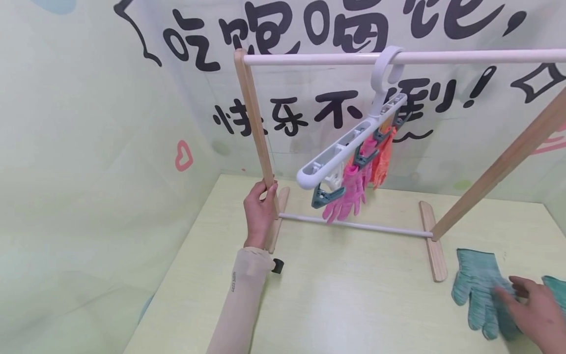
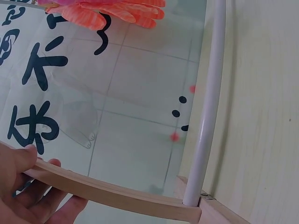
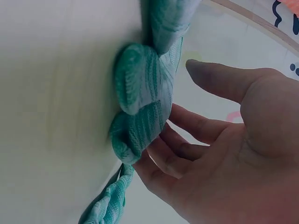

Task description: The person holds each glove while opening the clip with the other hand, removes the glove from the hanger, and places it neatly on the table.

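Note:
My left hand grips the lower part of the left wooden post of a drying rack; the left wrist view shows its fingers around that post. At the lower right, my right hand is at the edge of a teal knitted glove lying on the table. In the right wrist view, the right hand's thumb stands apart from its fingers, and the fingertips are right at the glove. A second teal glove lies partly behind that hand.
A white clip hanger hooks over the rack's top bar. Pink gloves and an orange glove hang from its clips. One grey clip sits at the near end. The right wooden post slants beside the teal gloves.

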A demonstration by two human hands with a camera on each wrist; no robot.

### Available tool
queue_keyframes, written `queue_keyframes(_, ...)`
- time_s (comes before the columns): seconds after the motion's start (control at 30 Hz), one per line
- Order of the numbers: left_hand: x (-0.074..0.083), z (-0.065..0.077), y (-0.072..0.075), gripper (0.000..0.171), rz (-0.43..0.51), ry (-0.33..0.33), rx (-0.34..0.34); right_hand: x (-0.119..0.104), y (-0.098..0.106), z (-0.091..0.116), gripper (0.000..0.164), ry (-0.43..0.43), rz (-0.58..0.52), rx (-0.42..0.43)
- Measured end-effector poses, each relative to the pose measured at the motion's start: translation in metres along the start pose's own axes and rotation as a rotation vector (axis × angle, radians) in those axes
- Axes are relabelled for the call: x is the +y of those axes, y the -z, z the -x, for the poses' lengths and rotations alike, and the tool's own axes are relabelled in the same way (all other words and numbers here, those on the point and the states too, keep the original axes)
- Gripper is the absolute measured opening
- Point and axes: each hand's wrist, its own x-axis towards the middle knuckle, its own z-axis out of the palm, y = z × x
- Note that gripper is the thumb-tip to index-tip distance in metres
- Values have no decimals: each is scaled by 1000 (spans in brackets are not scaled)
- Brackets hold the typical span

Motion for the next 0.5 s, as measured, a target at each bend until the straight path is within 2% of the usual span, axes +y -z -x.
queue_keyframes(0.27, -1, 0, 0, 21, -20, -7, -7, -3, 1, 2, 63, 22, 21, 43)
queue_keyframes(0.37, 0, 0, -1, 19, -14, -3, -4, -7, 4, 5, 64, 97, 23, 72)
queue_keyframes(0.5, 1, 0, 0, 18, 2, 3, 1, -20, 10, 11, 62, 248, 16, 111)
